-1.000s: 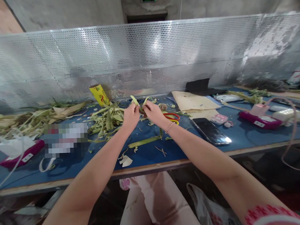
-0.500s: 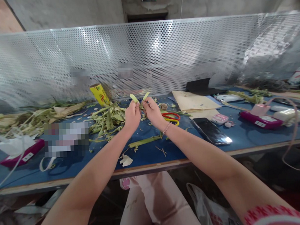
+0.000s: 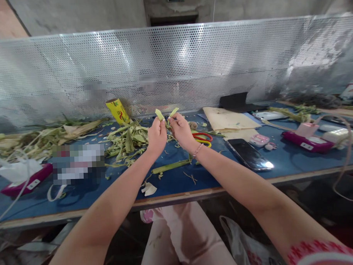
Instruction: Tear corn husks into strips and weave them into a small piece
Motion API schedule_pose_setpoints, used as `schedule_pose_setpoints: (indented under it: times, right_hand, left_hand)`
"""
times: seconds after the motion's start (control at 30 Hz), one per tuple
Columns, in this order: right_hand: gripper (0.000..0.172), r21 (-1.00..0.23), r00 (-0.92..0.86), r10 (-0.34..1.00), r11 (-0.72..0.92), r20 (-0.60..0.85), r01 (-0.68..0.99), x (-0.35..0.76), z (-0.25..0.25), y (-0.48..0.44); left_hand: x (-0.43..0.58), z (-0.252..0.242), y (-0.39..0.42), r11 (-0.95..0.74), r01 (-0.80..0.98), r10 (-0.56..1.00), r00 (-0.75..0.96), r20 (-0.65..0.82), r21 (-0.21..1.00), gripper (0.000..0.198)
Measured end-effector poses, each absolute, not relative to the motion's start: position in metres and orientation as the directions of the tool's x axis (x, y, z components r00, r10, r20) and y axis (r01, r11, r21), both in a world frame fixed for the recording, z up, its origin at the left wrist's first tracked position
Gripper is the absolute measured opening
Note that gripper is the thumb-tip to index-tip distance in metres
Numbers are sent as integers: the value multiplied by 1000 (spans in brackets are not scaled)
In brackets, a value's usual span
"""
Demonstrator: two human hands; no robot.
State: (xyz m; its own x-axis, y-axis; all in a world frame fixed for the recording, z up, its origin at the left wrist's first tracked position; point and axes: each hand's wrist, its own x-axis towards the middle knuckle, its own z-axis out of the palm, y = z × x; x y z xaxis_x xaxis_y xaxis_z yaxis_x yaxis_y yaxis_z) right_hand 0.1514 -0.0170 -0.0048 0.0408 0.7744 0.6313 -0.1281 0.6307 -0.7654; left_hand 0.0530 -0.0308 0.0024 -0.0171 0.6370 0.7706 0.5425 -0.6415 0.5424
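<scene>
Above the blue table, my left hand (image 3: 157, 136) and my right hand (image 3: 181, 131) meet almost side by side, thumbs uppermost. A pale green leaf strip (image 3: 159, 114) stands up out of the left fingers, which are closed on it. Pinched in the right fingers is another pale green leaf strip (image 3: 174, 111), leaning to the right. Whether the two are ends of one piece, I cannot tell. Just left of my hands lies a heap of green leaf scraps (image 3: 127, 140). Red and yellow loops (image 3: 205, 137), apparently scissor handles, show beside my right wrist.
A green stalk (image 3: 172, 166) lies nearer the table edge. Dry husks (image 3: 75, 132) and a yellow can-shaped container (image 3: 118, 111) are at the left. On the right are a phone (image 3: 249, 154), brown paper (image 3: 229, 118) and a purple power strip (image 3: 307, 142). A perforated metal screen (image 3: 174, 67) stands behind.
Both hands keep hold of the leaf strips. They have shifted very slightly to the right, and the strips' tips lean a little differently. Everything on the table looks the same.
</scene>
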Motion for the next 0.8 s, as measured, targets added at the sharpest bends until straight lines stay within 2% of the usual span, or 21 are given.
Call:
schedule_pose_setpoints:
  times: [0.17, 0.5, 0.8]
  right_hand:
    - [19, -795, 61, 812, 581, 580, -172, 150, -4, -19]
    - [21, -856, 26, 899, 425, 437, -294, 150, 3, -26]
    - [18, -883, -15, 919, 374, 394, -284, 152, 4, -27]
  left_hand:
    - [53, 1, -32, -668, 508, 629, -4, 778, 543, 25]
    - [51, 4, -38, -637, 608, 632, 60, 773, 474, 24]
    - [49, 4, -40, -640, 621, 634, 94, 768, 452, 21]
